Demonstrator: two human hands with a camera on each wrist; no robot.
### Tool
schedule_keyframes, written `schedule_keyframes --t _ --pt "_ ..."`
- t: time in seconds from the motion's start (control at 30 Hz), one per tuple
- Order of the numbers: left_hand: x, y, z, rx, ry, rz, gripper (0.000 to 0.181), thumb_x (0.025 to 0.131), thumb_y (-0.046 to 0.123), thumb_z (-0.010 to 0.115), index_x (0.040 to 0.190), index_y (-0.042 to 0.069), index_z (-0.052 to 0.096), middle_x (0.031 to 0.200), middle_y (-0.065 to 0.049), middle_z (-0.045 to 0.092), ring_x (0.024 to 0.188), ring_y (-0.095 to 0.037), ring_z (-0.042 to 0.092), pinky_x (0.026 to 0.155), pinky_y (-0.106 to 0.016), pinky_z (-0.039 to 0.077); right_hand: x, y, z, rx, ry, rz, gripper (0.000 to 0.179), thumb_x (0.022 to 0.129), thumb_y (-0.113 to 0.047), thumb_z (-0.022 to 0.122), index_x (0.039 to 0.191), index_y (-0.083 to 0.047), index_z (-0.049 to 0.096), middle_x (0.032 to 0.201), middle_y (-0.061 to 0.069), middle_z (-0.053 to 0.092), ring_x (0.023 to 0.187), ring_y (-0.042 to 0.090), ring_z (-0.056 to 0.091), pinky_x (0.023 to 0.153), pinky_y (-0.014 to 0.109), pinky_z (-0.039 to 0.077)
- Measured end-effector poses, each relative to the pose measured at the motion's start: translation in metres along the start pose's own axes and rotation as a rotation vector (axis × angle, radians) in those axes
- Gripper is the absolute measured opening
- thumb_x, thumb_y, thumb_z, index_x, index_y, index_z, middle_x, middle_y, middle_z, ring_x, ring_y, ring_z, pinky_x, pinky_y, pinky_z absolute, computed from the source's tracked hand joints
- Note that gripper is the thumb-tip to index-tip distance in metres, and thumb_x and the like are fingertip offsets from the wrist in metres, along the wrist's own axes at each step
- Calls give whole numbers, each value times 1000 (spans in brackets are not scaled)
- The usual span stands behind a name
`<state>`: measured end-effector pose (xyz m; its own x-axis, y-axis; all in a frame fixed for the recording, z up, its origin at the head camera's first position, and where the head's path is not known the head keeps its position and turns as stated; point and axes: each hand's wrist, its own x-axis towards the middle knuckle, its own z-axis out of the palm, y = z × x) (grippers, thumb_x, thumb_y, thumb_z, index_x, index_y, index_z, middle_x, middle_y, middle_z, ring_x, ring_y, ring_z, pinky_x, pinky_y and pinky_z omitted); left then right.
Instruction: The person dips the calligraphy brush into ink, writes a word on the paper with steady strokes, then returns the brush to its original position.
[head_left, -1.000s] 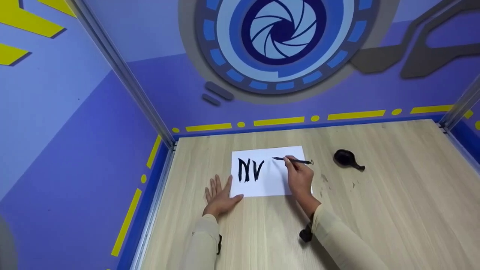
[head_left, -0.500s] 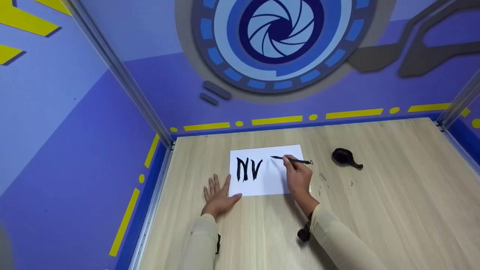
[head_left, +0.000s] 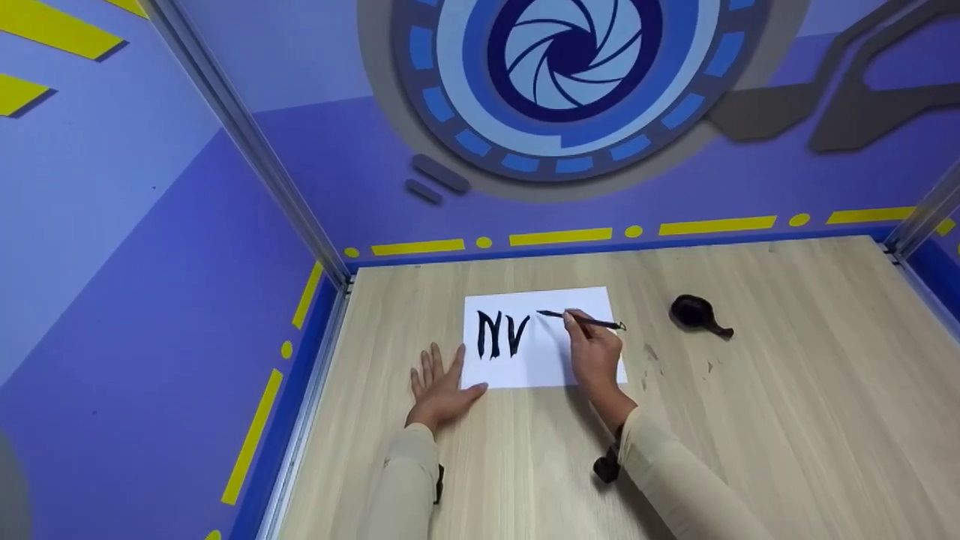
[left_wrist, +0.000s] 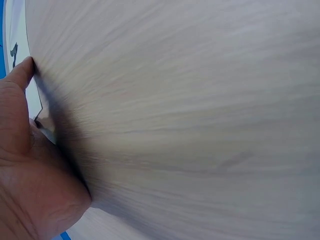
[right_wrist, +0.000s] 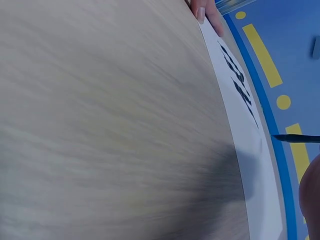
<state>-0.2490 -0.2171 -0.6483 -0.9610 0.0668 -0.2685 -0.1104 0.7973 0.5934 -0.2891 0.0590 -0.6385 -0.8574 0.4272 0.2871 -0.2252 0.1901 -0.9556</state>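
Note:
A white sheet of paper (head_left: 551,367) lies on the wooden table, with the black brush-painted letters "NV" (head_left: 501,335) on its left half. My left hand (head_left: 441,390) rests with spread fingers at the sheet's lower left corner, its thumb on the paper's edge. In the left wrist view the palm side of that hand (left_wrist: 35,170) shows against the tabletop. My right hand (head_left: 596,356) pinches a black writing brush (head_left: 592,322) over the right half of the sheet. The brush tip points left, just right of the "V". The right wrist view shows the brush (right_wrist: 300,138) raised above the paper.
A black ink dish (head_left: 694,313) with a short handle stands on the table (head_left: 795,390) to the right of the sheet. Small dark ink smudges (head_left: 651,356) mark the wood between them. Blue and purple panels (head_left: 315,172) wall in the back and sides.
The brush tip has shifted slightly left toward the "V", together with my right hand. My left hand stays in place at the sheet's corner. The head view has moved a little.

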Motion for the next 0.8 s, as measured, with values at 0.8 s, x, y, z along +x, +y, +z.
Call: schedule_keyframes --t 0.8 --pt "1 4 -2 34 -29 -42 91 100 59 62 173 30 16 179 -18 -22 166 -40 -25 131 -64 -20 -1 6 1 -71 -116 74 21 102 -24 75 114 -9 84 117 7 83 110 20 76 87 10 53"
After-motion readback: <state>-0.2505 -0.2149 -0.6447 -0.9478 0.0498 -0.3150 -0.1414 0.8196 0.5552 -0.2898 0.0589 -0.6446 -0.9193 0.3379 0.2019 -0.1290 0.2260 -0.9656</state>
